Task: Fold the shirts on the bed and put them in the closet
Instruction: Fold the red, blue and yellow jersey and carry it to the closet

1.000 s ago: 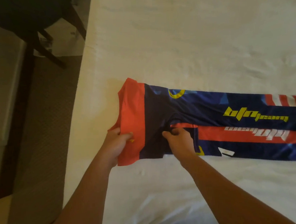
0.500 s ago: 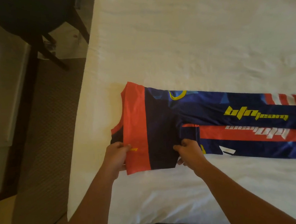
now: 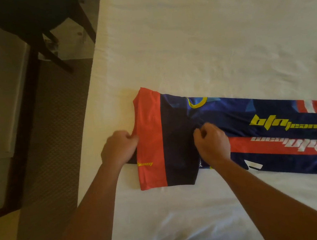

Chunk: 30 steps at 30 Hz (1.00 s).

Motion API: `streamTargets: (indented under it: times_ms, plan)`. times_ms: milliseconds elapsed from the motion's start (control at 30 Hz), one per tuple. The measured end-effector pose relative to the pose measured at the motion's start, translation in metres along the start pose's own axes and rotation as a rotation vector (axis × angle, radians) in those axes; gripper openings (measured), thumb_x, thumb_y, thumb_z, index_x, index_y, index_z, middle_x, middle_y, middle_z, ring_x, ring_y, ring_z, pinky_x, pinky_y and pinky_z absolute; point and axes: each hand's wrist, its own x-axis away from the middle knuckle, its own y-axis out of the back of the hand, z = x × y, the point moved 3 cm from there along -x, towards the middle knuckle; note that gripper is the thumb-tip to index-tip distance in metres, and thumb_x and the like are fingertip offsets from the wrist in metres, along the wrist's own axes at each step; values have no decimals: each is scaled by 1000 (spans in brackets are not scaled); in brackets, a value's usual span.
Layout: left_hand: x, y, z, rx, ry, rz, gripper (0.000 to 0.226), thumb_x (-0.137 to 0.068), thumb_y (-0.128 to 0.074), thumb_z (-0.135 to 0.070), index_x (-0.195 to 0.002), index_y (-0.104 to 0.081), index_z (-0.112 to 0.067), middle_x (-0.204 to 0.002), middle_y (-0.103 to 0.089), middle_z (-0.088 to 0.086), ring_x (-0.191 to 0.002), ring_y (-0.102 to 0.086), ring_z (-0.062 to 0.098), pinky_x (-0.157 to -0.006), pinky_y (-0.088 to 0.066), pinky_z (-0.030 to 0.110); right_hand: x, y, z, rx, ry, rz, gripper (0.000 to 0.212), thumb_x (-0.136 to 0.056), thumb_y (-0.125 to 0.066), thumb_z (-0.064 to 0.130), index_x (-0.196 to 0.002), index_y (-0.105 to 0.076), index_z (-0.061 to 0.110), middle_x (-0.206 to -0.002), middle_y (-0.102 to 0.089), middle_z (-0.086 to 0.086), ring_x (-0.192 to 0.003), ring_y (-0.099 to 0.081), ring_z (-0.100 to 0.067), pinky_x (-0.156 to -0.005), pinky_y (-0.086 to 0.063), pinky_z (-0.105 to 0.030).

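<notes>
- Lying as a long narrow strip across the white bed (image 3: 195,43), shirt (image 3: 228,115) running from near the bed's left edge off the frame's right side.
- Left hand (image 3: 118,146) now pinching the orange sleeve end (image 3: 149,139) at its outer edge, fingers curled on cloth; half a second ago gripping lower down, near the small yellow print.
- Right hand (image 3: 211,144) bunching dark fabric at the sleeve seam, fingers curled tight; earlier sitting nearer the shirt's near edge.
- Sleeve now lying flatter and squarer than a second ago.
- Judging: sleeve being tidied before the crosswise folds; closet step not yet begun.
- Dark chair (image 3: 36,25) standing on the floor beyond the bed's left edge.
</notes>
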Motion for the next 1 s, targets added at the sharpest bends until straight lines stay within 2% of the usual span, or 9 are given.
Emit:
streamTargets:
  times_ms: [100,167,267,400,567,700,767,867,1000]
  plan:
    - [-31,13,-39,97,-208,-244,19,-100,-56,-34,-96,-66,-19,-88,-65,-6,-79,-61,10,-63,-43,25,-38,1,22,-8,193,-66,12,-97,-54,18,-92,-62,11,-94,-54,0,-86,-49,-20,-75,-41,-33]
    - [-58,14,-63,151,-318,-300,23,-103,-52,-32,-118,-65,-20,-111,-64,-4,-95,-59,10,-74,-43,20,-64,-1,31,102,231,-36,24,-99,-51,19,-119,-63,13,-120,-56,-5,-111,-47,-27,-91,-39,-40]
    - [-100,11,-84,59,-387,-249,39,-102,-52,-38,-138,-56,-24,-136,-57,4,-126,-49,26,-101,-45,42,-96,-4,36,219,178,109,40,-103,-46,24,-143,-48,25,-143,-45,0,-133,-34,-26,-106,-29,-45]
    - [-137,12,-92,-133,-361,-61,38,-94,-59,-55,-125,-64,-33,-133,-57,0,-132,-44,31,-107,-33,49,-122,-11,27,345,174,191,33,-100,-46,21,-128,-60,29,-131,-52,0,-125,-34,-27,-94,-24,-42]
    - [-144,22,-85,-112,-304,-170,14,-95,-62,-47,-96,-65,-33,-106,-63,-8,-111,-55,21,-97,-27,44,-128,-4,11,367,159,101,27,-100,-45,15,-118,-64,24,-119,-56,-2,-116,-38,-28,-90,-23,-42]
    - [-125,14,-81,-74,-237,-401,28,-101,-53,-36,-128,-59,-28,-131,-58,0,-124,-52,25,-106,-28,48,-113,-6,22,252,141,-37,34,-97,-51,19,-130,-58,22,-134,-49,-3,-124,-37,-29,-99,-27,-45]
    - [-101,-3,-79,-144,-400,-456,43,-103,-48,-41,-143,-49,-24,-148,-49,4,-136,-43,28,-111,-26,51,-90,-13,36,239,260,-89,35,-95,-54,24,-129,-59,19,-137,-50,-5,-123,-41,-32,-97,-30,-47]
    - [-74,-37,-60,-395,-676,-318,58,-105,-39,-51,-157,-33,-24,-166,-26,7,-152,-24,30,-114,-21,53,-51,-36,41,346,478,-39,44,-97,-50,37,-135,-58,17,-150,-46,-11,-130,-43,-35,-97,-34,-49]
    - [-88,-47,-25,-620,-668,-228,72,-103,-21,-61,-164,-11,-23,-171,-2,6,-157,-9,30,-117,-21,57,-22,-67,8,564,507,212,66,-102,-28,57,-158,-27,22,-169,-7,-10,-154,-13,-31,-113,-27,-54]
